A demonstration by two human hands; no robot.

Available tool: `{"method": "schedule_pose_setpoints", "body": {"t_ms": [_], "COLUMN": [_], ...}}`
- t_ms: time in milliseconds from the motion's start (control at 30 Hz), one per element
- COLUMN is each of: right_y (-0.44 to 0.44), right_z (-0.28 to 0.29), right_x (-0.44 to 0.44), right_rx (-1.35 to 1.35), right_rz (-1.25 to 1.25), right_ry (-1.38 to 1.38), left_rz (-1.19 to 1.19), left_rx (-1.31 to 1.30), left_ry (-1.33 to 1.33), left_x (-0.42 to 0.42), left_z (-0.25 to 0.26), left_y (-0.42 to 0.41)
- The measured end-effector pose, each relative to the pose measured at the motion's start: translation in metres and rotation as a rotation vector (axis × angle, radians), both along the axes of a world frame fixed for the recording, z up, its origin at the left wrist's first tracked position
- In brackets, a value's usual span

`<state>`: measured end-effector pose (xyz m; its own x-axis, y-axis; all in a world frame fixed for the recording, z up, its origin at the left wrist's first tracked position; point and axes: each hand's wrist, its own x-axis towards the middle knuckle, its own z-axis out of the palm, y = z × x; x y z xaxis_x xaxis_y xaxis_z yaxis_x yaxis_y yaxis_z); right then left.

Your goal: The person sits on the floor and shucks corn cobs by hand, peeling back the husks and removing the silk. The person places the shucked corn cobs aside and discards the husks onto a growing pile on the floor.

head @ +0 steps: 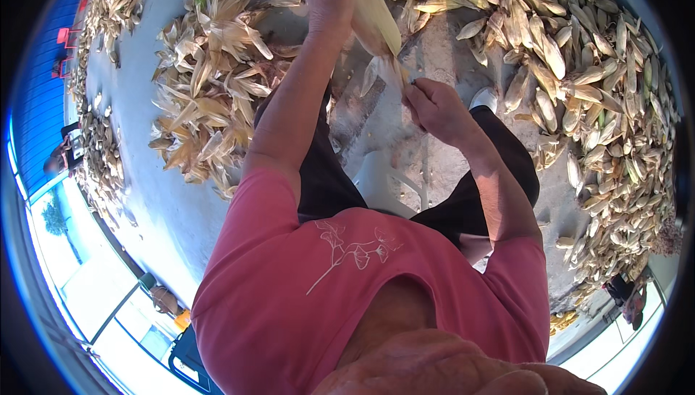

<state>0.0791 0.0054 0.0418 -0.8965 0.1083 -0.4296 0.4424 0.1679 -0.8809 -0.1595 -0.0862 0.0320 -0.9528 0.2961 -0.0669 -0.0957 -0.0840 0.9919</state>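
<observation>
My left hand (330, 6) is closed around the upper part of a long ear of corn in its pale green-yellow husk (374, 15). The ear slants down to the right between my two hands. At its lower end hangs a loose, torn husk leaf (370, 75). My right hand (438, 112) pinches the narrow, dry end of the ear. A tiny dark point shows at its fingertips; what that is, I cannot tell. The far end of the ear runs out of the top of the view.
Stripped dry husks (212, 91) are heaped at my left. A large pile of unhusked corn ears (597, 96) curves from ahead round to my right. Between my knees is part of a white plastic seat (374, 178). Other people (632, 302) are at the far edges.
</observation>
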Motion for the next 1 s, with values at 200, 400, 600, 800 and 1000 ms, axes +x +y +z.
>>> {"method": "schedule_pose_setpoints", "body": {"t_ms": [200,400,600,800,1000], "right_y": [0.053,0.054,0.049,0.056,0.051], "right_z": [0.032,0.036,0.025,0.027,0.038], "right_x": [-0.039,-0.055,-0.058,-0.061,-0.07], "right_rx": [0.074,-0.262,-0.642,-0.531,-0.508], "right_rz": [-0.394,-0.465,-0.849,-1.077,-1.166], "right_ry": [0.435,0.591,0.521,0.516,0.634], "left_rz": [-0.342,-0.593,-0.494,-0.487,-0.336], "left_rx": [-0.248,-0.13,-0.174,-0.053,0.216], "left_ry": [0.297,0.271,0.392,0.162,-0.237], "left_x": [0.062,0.101,0.106,0.107,0.085], "left_z": [0.023,0.03,0.022,0.032,0.01], "left_y": [0.019,0.036,0.04,0.05,0.056]}}
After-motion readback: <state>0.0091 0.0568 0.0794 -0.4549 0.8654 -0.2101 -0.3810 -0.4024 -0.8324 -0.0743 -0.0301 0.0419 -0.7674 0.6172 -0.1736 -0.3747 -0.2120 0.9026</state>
